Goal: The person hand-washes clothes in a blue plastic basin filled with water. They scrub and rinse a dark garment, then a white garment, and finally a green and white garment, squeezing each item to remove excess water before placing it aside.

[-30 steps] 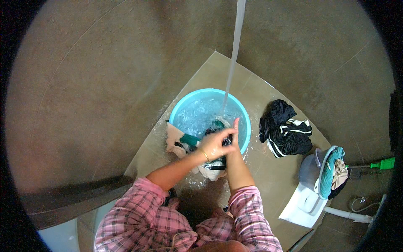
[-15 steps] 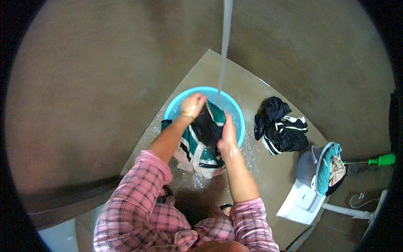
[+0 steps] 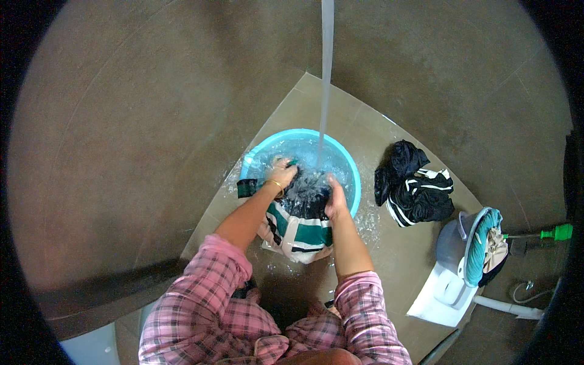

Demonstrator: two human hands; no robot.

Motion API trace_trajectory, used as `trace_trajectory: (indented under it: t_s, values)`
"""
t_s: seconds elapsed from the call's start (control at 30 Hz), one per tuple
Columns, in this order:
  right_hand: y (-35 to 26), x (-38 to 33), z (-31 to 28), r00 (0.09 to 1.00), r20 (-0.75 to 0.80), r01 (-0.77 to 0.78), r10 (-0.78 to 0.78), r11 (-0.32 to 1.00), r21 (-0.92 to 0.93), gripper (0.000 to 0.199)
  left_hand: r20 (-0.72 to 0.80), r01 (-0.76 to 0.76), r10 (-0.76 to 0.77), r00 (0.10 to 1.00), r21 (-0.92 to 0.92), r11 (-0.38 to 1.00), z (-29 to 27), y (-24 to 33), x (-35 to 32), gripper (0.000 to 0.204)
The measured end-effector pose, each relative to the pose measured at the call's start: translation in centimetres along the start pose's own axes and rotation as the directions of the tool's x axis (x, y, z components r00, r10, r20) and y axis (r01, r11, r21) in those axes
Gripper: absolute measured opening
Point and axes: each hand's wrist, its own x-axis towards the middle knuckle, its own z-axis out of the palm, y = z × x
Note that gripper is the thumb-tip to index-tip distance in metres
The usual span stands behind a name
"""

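A turquoise basin (image 3: 350,170) of water stands on the tiled floor under a falling stream of water (image 3: 326,79). A wet garment (image 3: 298,225), dark with green and white stripes, hangs over the basin's near rim. My left hand (image 3: 281,174) presses on the garment's left part inside the basin. My right hand (image 3: 336,198) grips its right part at the rim. Both forearms come up from pink plaid sleeves.
A black-and-white striped garment (image 3: 417,188) lies in a heap on the floor to the right. Farther right a grey bucket (image 3: 453,243) holds draped teal cloth (image 3: 483,243), beside a white container (image 3: 441,298), a white pipe (image 3: 505,305) and a green fitting (image 3: 556,232). Brown walls surround the wet corner.
My hands, first together over the near rim, moved apart, lifted the garment, then pushed it down into the water. The view shifted slightly.
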Motion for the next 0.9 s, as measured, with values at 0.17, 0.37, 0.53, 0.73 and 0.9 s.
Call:
trace_trajectory:
  t_s: [0.17,0.37,0.53,0.73,0.9]
  values:
    - [-1.7,-0.2,-3.1,0.77,0.618,-0.168,-0.16,0.883,0.438,0.071,-0.192,-0.645,0.617,0.763,-0.291,0.707,1.4,10.6,-8.3,0.036]
    - [0.2,-2.0,1.4,0.951,0.259,0.097,-0.17,0.958,0.272,0.044,-0.232,-0.633,0.59,0.774,-0.231,0.739,0.7,13.1,-13.5,0.026]
    - [-0.3,-4.9,5.9,0.982,-0.118,0.182,-0.15,0.921,0.344,0.03,-0.343,-0.406,0.28,0.896,-0.38,0.831,0.8,10.3,-4.6,0.029]
    - [-5.6,-5.2,7.5,0.807,0.035,0.522,-0.59,0.683,-0.511,0.044,-0.176,-0.232,0.229,0.957,0.002,0.973,-6.5,1.7,2.8,0.06]
    - [-3.1,-8.8,7.8,0.914,0.298,0.084,-0.274,-0.591,-0.802,0.087,0.235,-0.534,0.484,0.843,0.471,0.702,-4.6,0.7,-5.5,0.09]
